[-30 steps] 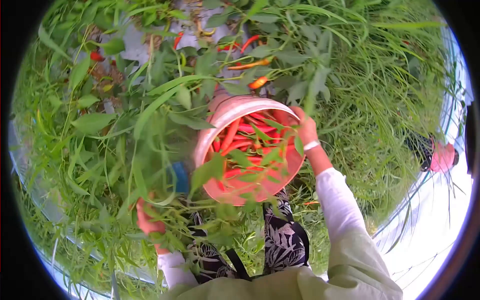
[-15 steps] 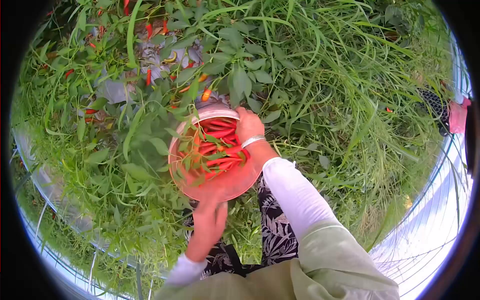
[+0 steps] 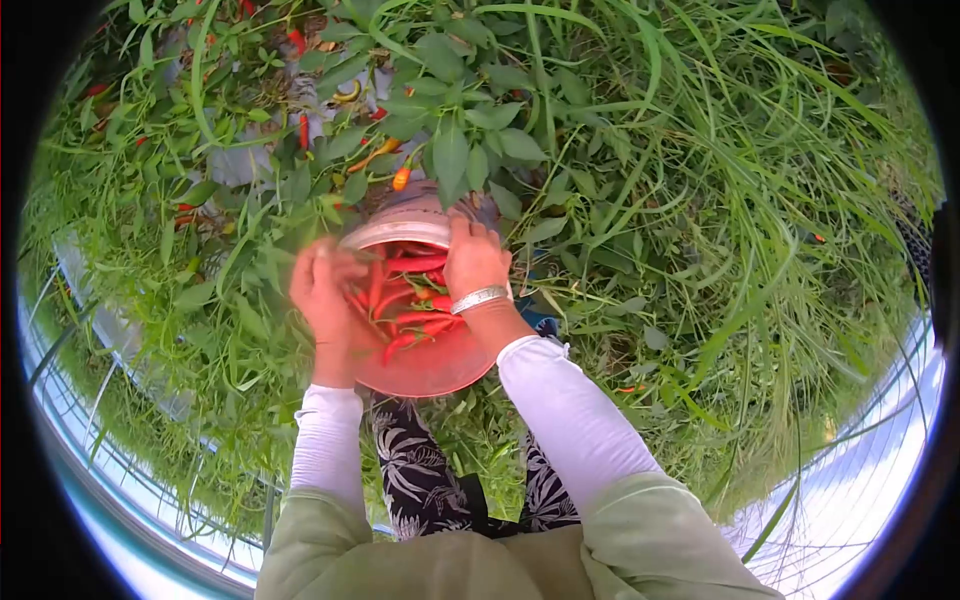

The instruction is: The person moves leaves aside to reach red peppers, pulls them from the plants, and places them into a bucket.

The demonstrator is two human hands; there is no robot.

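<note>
A translucent red plastic bucket (image 3: 435,370) is tilted with its mouth towards me, above my knees. Inside lie several red chili peppers (image 3: 418,264), some with green stems. My right hand (image 3: 477,262), with a silver bracelet at the wrist, is closed over the bucket's right rim. My left hand (image 3: 325,285) is at the bucket's left side, close to the rim and the leaves there. Its fingers look bent but are blurred, so what they hold, if anything, does not show.
Pepper plants (image 3: 450,150) with red and orange chilies surround the bucket ahead and left. Grey ground sheeting (image 3: 240,163) shows between them. Long grass (image 3: 690,200) crowds the right side. My patterned trousers (image 3: 415,460) are below.
My left hand has moved up from below the bucket to its left side. Leaves that lay over the chilies no longer cover them. The bucket and my right hand have shifted slightly left.
</note>
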